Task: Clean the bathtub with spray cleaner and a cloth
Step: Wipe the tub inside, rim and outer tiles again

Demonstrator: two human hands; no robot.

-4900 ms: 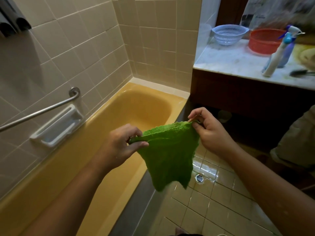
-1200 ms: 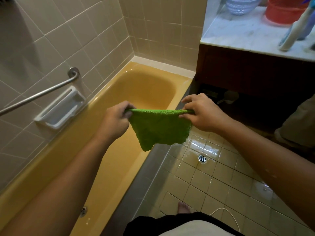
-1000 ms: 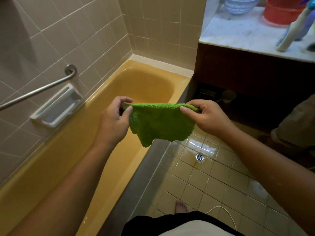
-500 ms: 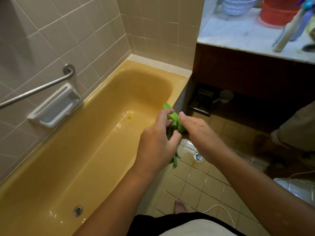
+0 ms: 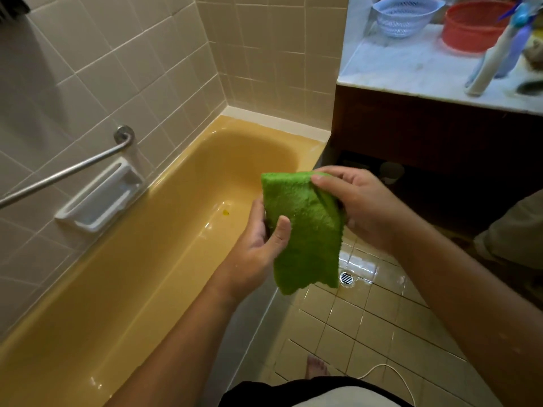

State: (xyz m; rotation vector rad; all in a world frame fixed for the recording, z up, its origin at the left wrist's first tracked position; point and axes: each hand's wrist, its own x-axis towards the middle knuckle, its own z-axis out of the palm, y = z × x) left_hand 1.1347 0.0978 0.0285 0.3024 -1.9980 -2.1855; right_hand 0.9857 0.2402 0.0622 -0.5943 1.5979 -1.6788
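Folding one green cleaning cloth point(image 5: 305, 227) in the air over the near edge of the yellow bathtub point(image 5: 152, 259). I am pinching its left edge in my left hand point(image 5: 258, 245), thumb in front and fingers curled behind, while my right hand point(image 5: 361, 207) is gripping the upper right corner.

I am judging that the fold wants squaring into a flat pad (loose corners drag) before any spraying.

- Cloths: one.
- Bathtubs: one.
- Hands: two, both occupied.
- Spray bottles point(image 5: 487, 63): two as far as I can tell, standing well apart from me on the marble counter point(image 5: 396, 66).
- Beside them: one blue colander point(image 5: 402, 16) and one red basket point(image 5: 470, 27).
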